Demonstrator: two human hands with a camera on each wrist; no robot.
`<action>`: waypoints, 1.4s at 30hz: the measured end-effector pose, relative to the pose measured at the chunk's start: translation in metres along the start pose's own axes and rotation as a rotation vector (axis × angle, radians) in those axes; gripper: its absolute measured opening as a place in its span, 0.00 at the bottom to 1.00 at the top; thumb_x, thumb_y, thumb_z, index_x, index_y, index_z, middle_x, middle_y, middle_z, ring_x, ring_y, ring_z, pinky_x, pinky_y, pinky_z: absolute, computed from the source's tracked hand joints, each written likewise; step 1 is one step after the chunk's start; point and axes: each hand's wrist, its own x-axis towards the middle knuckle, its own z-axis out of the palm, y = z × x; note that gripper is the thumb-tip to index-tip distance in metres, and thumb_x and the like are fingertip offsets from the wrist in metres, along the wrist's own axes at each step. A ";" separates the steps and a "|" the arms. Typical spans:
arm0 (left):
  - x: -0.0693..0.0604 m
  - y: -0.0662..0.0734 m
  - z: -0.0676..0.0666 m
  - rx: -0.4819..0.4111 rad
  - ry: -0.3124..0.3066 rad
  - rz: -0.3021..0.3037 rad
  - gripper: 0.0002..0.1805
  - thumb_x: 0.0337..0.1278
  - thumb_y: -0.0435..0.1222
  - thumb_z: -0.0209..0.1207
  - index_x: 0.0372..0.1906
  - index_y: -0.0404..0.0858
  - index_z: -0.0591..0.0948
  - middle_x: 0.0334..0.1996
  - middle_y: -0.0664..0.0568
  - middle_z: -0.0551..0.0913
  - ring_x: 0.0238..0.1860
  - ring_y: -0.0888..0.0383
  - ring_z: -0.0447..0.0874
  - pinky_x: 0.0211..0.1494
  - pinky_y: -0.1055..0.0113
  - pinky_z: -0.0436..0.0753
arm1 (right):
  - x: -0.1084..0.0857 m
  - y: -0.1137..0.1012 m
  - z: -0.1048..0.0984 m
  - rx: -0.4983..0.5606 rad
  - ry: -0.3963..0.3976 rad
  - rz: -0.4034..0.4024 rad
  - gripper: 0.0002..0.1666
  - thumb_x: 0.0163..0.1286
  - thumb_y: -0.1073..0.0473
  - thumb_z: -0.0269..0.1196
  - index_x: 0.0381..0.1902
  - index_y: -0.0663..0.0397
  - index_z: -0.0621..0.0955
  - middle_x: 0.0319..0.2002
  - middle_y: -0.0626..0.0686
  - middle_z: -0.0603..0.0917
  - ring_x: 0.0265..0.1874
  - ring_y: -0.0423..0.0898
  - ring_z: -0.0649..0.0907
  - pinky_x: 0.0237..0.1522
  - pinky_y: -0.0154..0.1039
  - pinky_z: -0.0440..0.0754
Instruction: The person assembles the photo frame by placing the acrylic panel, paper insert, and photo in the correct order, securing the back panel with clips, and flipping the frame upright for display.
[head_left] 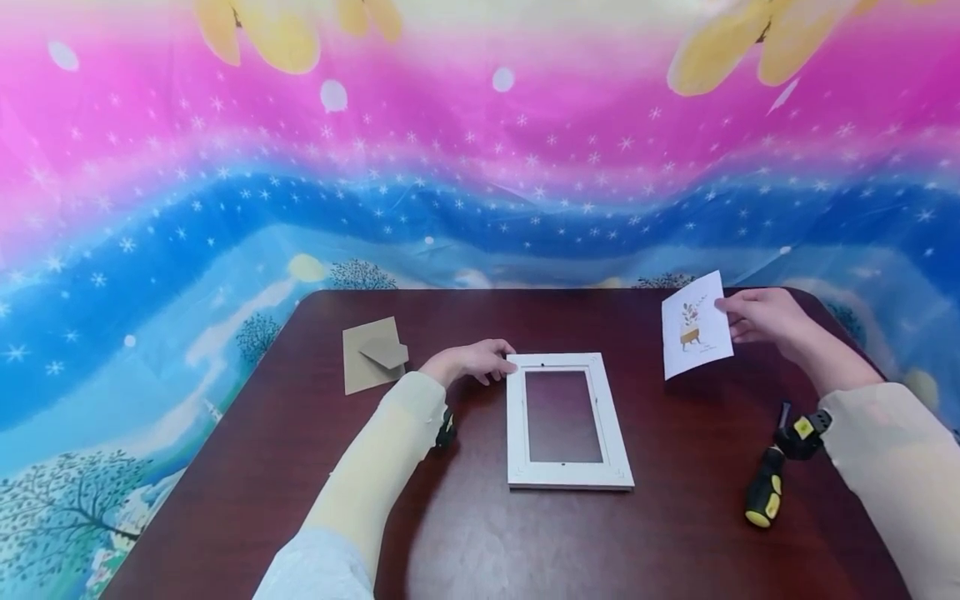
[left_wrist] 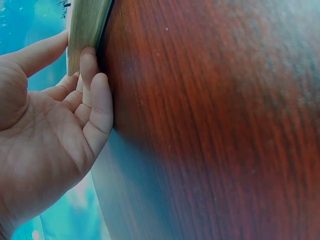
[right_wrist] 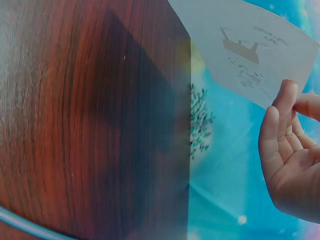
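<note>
Nearest the head camera are a pale left sleeve [head_left: 375,475], reaching in on the left side of a white frame [head_left: 517,425], and a right sleeve [head_left: 892,467] well off to its right. The frame lies on a dark red-brown table [head_left: 465,542], a clear pane [head_left: 564,417] showing in its opening. The left hand [head_left: 480,362] grips the frame at its far left corner; the head view gives mostly the back of that hand, while the left wrist view shows the thumb at the white face and a fingertip against a wood-coloured side that the head view hides. To the right of the frame and raised above the table, the right hand [head_left: 768,317] pinches a printed card [head_left: 696,333] by its edge. The head view gives the card's picture in colour, flowers above a brown stool; in the right wrist view it looks fainter and upside down, and a dark shadow falls across the wood grain. Left of the frame, beyond the left forearm, is a tan board [head_left: 360,358] with a flap standing out from it. Right of the frame lies a tool with a black-and-yellow handle [head_left: 763,496]; its upper end is hard to separate from a black device [head_left: 801,433] at the right cuff.
</note>
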 end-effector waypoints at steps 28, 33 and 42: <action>0.003 -0.002 0.000 -0.007 -0.004 -0.008 0.18 0.66 0.37 0.58 0.57 0.35 0.73 0.37 0.45 0.76 0.38 0.53 0.75 0.38 0.62 0.78 | -0.025 -0.039 0.044 0.005 0.066 -0.171 0.18 0.74 0.57 0.55 0.32 0.69 0.77 0.23 0.52 0.82 0.16 0.45 0.79 0.23 0.39 0.81; 0.005 -0.004 0.001 -0.016 0.000 -0.007 0.18 0.65 0.38 0.58 0.56 0.35 0.73 0.37 0.45 0.76 0.38 0.53 0.75 0.38 0.62 0.78 | -0.034 -0.046 0.054 0.004 0.052 -0.219 0.17 0.74 0.59 0.56 0.31 0.71 0.77 0.28 0.56 0.84 0.16 0.46 0.80 0.22 0.39 0.80; 0.002 -0.002 -0.001 0.003 0.006 0.000 0.19 0.66 0.39 0.58 0.57 0.35 0.72 0.39 0.45 0.76 0.40 0.52 0.75 0.40 0.61 0.79 | -0.044 -0.062 0.075 0.014 -0.004 -0.265 0.13 0.72 0.64 0.56 0.28 0.68 0.76 0.20 0.54 0.82 0.12 0.45 0.78 0.19 0.39 0.79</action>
